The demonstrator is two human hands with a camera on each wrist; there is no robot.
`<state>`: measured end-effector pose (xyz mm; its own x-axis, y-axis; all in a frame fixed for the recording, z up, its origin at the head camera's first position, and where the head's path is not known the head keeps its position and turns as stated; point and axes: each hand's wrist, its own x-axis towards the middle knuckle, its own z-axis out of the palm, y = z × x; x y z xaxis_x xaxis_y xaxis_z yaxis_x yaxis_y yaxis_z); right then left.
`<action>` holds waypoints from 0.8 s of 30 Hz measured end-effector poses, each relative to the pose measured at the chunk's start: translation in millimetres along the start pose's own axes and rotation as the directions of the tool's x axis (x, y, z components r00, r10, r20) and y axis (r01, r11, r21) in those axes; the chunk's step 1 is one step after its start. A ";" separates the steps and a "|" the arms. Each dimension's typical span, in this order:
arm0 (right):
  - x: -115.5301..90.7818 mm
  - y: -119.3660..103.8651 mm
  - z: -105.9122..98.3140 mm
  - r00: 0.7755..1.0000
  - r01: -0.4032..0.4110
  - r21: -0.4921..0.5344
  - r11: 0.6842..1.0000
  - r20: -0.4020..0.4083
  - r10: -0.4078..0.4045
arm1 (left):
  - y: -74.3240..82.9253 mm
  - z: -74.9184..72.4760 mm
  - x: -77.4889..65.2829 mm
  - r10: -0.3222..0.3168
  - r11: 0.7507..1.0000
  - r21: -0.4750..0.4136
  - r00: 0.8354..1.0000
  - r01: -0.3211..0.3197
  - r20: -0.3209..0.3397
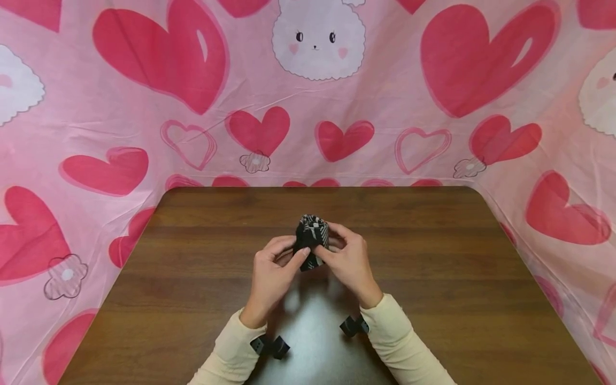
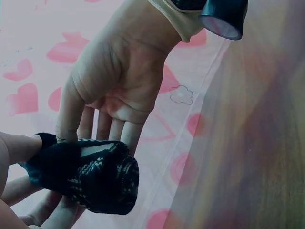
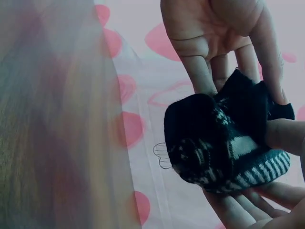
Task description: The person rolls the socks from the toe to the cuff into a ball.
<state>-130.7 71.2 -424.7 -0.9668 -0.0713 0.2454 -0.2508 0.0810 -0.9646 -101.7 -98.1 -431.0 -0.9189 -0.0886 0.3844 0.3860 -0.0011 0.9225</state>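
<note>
A folded black sock [image 1: 313,231] with a white knitted pattern is held between both hands, over the table. My left hand [image 1: 271,272] grips its left side, thumb on the near face and fingers behind. On the other side, my right hand [image 1: 352,263] pinches it with thumb and fingers. In the right wrist view, the sock [image 3: 219,143] shows a plain black flap, a white patch and a striped side, with a thumb pressed at its black edge. The left wrist view shows the bundled end of the sock [image 2: 107,181] pointing away from the left hand's fingers.
A brown wood-grain table [image 1: 192,299] lies below the hands. Behind and on both sides hangs a pink curtain [image 1: 298,96] printed with red hearts. Small black cameras [image 1: 280,347] are strapped at both wrists, over cream sleeves [image 1: 401,337].
</note>
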 end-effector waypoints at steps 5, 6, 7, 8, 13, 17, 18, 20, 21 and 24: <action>-2.4 -3.6 -2.8 0.998 -0.030 0.069 0.997 0.058 0.026 | 1.4 -1.7 0.3 -0.002 1.000 0.025 0.999 0.002 0.033; -2.7 -4.3 -3.3 0.997 -0.032 0.075 0.997 0.068 0.027 | 1.9 -2.1 0.6 -0.002 0.999 0.032 0.999 0.001 0.045; -2.7 -4.4 -3.7 0.997 -0.032 0.077 0.996 0.078 0.026 | 2.3 -2.5 0.9 -0.003 0.999 0.038 0.998 0.001 0.059; -2.7 -4.4 -4.0 0.996 -0.029 0.081 0.996 0.085 0.023 | 2.5 -2.9 0.9 -0.005 0.999 0.044 0.997 0.002 0.074; -3.3 -5.2 -4.0 0.995 -0.026 0.100 0.995 0.093 0.017 | 3.3 -4.9 -0.2 -0.027 0.994 0.110 0.993 0.014 0.118; -3.4 -5.2 -2.9 0.996 -0.028 0.111 0.993 0.084 0.019 | 3.2 -5.2 0.2 -0.023 0.989 0.150 0.994 0.007 0.110; -3.4 -5.0 -2.4 0.996 -0.025 0.109 0.994 0.082 0.016 | 2.9 -5.0 0.5 -0.019 0.990 0.138 0.994 0.004 0.106; -3.6 -5.4 -1.3 0.997 -0.017 0.107 0.994 0.079 0.008 | 1.9 -4.4 1.5 -0.008 0.994 0.107 0.996 -0.002 0.093; -3.8 -5.8 -0.7 0.997 -0.012 0.104 0.995 0.077 0.004 | 1.4 -4.0 1.8 -0.002 0.996 0.088 0.996 -0.005 0.085; -4.0 -6.4 1.6 0.998 0.003 0.093 0.996 0.064 -0.009 | 0.2 -2.7 2.6 0.012 0.999 0.042 0.998 -0.015 0.056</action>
<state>-125.1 69.4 -419.7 -0.9593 -0.1357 0.2475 -0.2482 -0.0124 -0.9686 -103.8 -101.0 -430.0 -0.9172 -0.0324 0.3971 0.3958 0.0420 0.9174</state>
